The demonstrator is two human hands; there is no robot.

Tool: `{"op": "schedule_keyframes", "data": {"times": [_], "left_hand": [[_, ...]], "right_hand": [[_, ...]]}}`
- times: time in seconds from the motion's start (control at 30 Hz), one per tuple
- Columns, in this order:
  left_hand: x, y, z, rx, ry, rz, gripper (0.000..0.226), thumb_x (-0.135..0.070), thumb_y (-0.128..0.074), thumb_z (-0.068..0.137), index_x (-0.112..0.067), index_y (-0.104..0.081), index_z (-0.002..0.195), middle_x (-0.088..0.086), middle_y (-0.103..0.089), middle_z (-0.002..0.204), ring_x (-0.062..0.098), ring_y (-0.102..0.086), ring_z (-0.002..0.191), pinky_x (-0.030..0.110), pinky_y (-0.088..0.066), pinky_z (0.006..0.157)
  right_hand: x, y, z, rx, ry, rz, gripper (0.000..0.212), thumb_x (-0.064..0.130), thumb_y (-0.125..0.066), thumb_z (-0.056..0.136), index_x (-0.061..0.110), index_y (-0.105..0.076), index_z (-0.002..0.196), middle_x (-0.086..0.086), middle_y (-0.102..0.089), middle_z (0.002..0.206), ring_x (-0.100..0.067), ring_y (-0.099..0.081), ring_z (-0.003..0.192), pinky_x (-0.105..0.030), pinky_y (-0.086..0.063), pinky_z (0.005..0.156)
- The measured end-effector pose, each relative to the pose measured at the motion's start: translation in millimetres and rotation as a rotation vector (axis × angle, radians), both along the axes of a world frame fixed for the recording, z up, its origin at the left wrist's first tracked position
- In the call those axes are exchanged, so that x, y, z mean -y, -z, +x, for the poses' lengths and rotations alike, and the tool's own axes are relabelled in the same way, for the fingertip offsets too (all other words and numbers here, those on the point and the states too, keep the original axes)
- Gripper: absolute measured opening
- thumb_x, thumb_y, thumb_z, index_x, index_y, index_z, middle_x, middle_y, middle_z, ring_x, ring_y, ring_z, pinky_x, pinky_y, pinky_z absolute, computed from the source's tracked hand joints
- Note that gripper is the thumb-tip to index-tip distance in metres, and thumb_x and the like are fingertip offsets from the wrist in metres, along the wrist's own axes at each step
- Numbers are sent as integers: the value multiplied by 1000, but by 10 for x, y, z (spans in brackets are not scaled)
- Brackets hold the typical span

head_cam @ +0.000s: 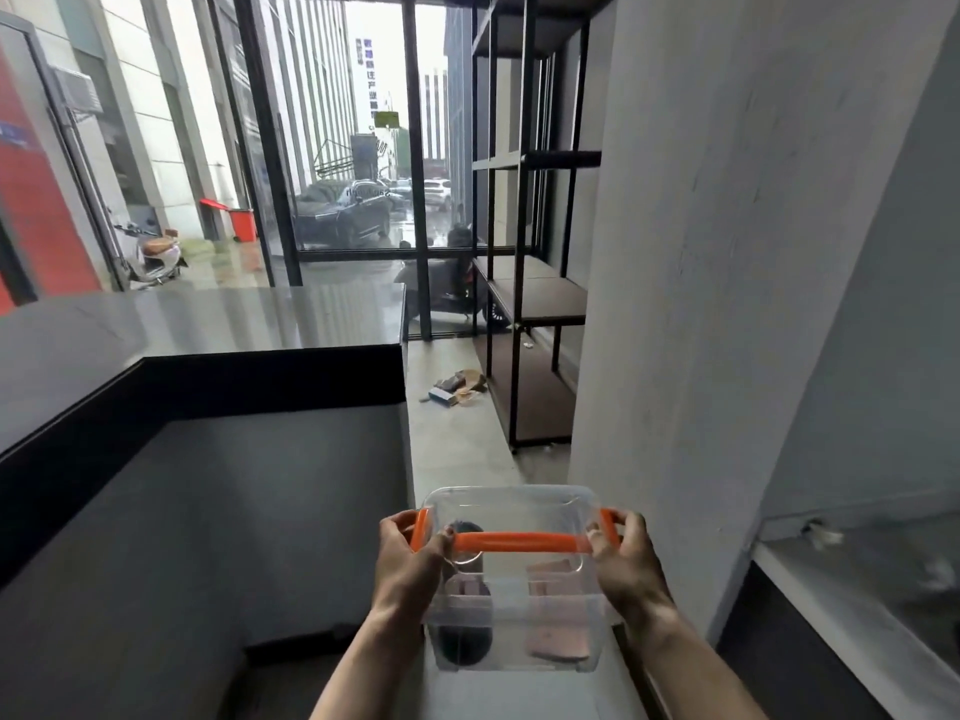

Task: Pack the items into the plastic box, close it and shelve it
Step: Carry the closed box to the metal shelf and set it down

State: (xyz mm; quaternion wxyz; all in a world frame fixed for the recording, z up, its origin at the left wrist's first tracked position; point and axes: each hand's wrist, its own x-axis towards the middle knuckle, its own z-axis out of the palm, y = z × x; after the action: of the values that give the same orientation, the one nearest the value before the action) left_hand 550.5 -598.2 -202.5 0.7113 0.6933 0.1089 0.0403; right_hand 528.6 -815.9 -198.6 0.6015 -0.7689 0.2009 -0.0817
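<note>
I hold a clear plastic box (511,511) low in the middle of the view, carried in the air with its lid on. An orange handle (519,542) lies across the lid, and orange clips sit at both ends. My left hand (408,556) grips the left end and clip; my right hand (626,558) grips the right end. Through the clear walls I see a dark round item (464,644) on the left and a pinkish flat item (558,636) on the right.
A dark grey counter (197,324) fills the left. A black metal shelf unit (535,298) with brown boards stands ahead on the right, beside a grey wall (727,252). Scraps (457,389) lie on the floor. A glass front with parked cars outside is behind.
</note>
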Motion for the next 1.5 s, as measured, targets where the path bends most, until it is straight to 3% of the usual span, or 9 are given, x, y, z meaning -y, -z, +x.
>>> {"op": "schedule_keyframes", "data": {"times": [0.07,0.2,0.37,0.53,0.63,0.77,0.97,1.13,1.5], "left_hand": [[27,61,345,-3,11,-20,42,-17,-72,86,-13,-45,118,0,-58,97,8,-59,78,6,-44,38],[37,143,1197,1,19,-34,46,-24,-72,86,-18,-42,121,-1,-57,101,8,-59,81,10,-45,39],[50,93,2589,0,35,-39,45,-26,-72,87,-18,-43,121,3,-58,105,9,-60,81,8,-44,37],[132,-27,3997,18,57,-10,49,-31,-73,84,-22,-43,121,3,-59,106,7,-61,80,12,-46,42],[268,-30,4709,8,73,8,50,-32,-73,83,-23,-43,122,2,-58,106,10,-61,82,17,-51,46],[479,-10,5656,10,83,37,53,-35,-73,83,-22,-41,124,5,-57,111,12,-60,86,29,-57,63],[860,56,7206,-2,42,42,56,-38,-73,82,-24,-41,125,3,-56,115,6,-55,85,20,-42,55],[1085,-89,8509,-2,-44,28,57,-36,-76,80,-22,-43,124,5,-57,115,21,-58,98,30,-45,69],[776,17,11286,17,-180,-4,45,-32,-75,82,-23,-45,115,-1,-58,107,10,-58,91,25,-45,62]], "right_hand": [[27,29,338,-11,-4,-11,28,28,-47,103,25,-42,130,-7,-58,118,-26,-60,100,-41,-56,80],[48,93,1222,5,-4,-22,29,28,-46,103,26,-40,132,-4,-54,116,-13,-57,84,-23,-45,55],[42,58,2528,6,46,-68,33,31,-45,103,22,-42,135,-7,-57,123,-25,-56,104,-38,-48,86],[139,-38,3856,-5,69,-46,34,31,-45,103,22,-42,135,-8,-56,126,-25,-57,104,-37,-48,84],[258,-44,4517,-7,78,-20,31,33,-44,104,23,-41,133,-7,-57,120,-18,-60,90,-31,-52,65],[478,-5,5470,4,101,-29,35,33,-45,103,21,-42,136,-8,-57,123,-27,-58,105,-43,-53,87],[870,101,7175,56,61,-21,28,33,-47,102,21,-47,127,-8,-60,118,-24,-59,98,-39,-50,83],[1123,-50,8726,70,-27,15,27,30,-48,102,21,-48,128,8,-57,96,-2,-55,79,-19,-41,54],[826,56,11781,58,-188,3,31,35,-46,102,22,-46,130,-1,-63,108,-12,-62,87,-23,-47,59]]}}
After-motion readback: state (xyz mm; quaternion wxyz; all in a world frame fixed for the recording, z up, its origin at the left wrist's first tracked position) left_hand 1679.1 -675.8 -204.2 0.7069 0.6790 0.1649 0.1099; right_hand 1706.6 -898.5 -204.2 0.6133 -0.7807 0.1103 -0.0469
